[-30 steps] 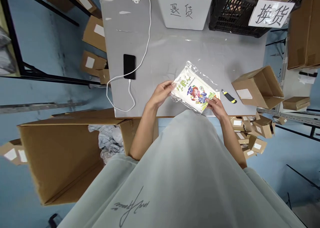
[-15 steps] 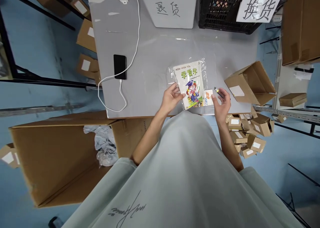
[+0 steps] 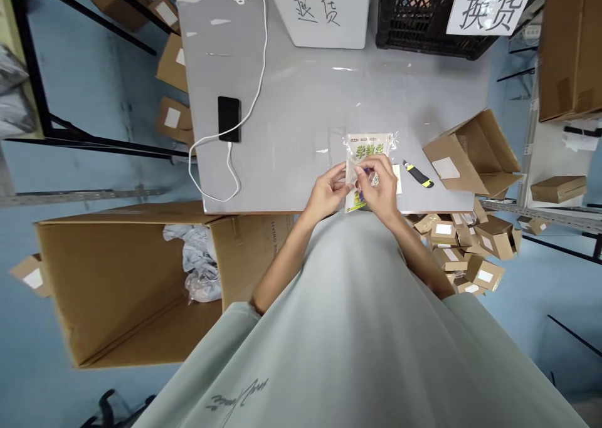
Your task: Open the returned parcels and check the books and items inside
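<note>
A: Fig., head view: where does the bagged booklet (image 3: 370, 145) lie?

B: At the near edge of the gray table (image 3: 291, 114), upright to the viewer, title end away from the body; clear film shows past its upper R corner. (Whether it rests on the top or is held just above, can't tell.)

A: L hand (image 3: 327, 193)?

B: Thumb & fingers clamped on the booklet's L edge.

A: And R hand (image 3: 382, 190)?

B: Over the booklet's front, covering most of the picture; thumb & forefinger tips nr. each other, close to the L fingertips. Whether they pinch the film, can't tell.

A: Items to the R?

B: Small card (image 3: 398, 180), partly hidden, just beside the R hand; then a black-&-yellow utility knife (image 3: 417, 174), lying aslant; then an open carton (image 3: 449, 155) w/ white label, on its side.

A: Elsewhere?

B: Far side: white bin (image 3: 324, 20) & black crate (image 3: 414, 20) w/ handwritten sign (image 3: 489, 7). L side: black phone (image 3: 229, 118), white cable (image 3: 264, 46) across it. Below L, off the table: lg. cardbd. box (image 3: 117, 284) w/ crumpled plastic (image 3: 200, 268) inside.
</note>
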The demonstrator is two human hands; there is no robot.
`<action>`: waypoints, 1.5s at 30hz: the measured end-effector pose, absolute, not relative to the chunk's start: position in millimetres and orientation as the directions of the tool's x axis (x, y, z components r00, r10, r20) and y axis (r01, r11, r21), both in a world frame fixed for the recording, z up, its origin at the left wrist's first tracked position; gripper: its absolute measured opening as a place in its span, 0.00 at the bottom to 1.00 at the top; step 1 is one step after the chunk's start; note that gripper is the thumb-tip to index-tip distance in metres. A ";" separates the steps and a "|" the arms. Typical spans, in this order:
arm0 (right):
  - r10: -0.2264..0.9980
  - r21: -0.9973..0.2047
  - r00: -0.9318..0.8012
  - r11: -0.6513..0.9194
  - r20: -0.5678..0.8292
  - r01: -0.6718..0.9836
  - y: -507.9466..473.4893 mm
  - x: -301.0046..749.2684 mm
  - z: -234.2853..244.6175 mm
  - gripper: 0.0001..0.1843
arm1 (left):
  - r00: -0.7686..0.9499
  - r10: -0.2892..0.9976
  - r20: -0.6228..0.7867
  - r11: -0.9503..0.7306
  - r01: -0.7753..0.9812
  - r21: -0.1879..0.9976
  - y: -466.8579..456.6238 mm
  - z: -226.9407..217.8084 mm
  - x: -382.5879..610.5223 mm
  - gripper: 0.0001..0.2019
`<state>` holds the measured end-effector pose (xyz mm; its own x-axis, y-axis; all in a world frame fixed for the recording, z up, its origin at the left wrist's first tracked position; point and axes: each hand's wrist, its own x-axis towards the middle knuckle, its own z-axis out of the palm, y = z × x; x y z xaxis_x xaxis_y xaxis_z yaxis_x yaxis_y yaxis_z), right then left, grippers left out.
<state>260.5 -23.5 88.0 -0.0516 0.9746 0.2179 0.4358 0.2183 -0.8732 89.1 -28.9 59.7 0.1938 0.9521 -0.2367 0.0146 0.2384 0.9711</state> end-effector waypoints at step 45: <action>1.000 -0.938 -0.007 0.013 0.011 0.347 14.6 322.8 102.8 0.32 | 0.135 0.965 -0.226 0.224 0.034 0.974 -9.5 59.5 9.0 0.39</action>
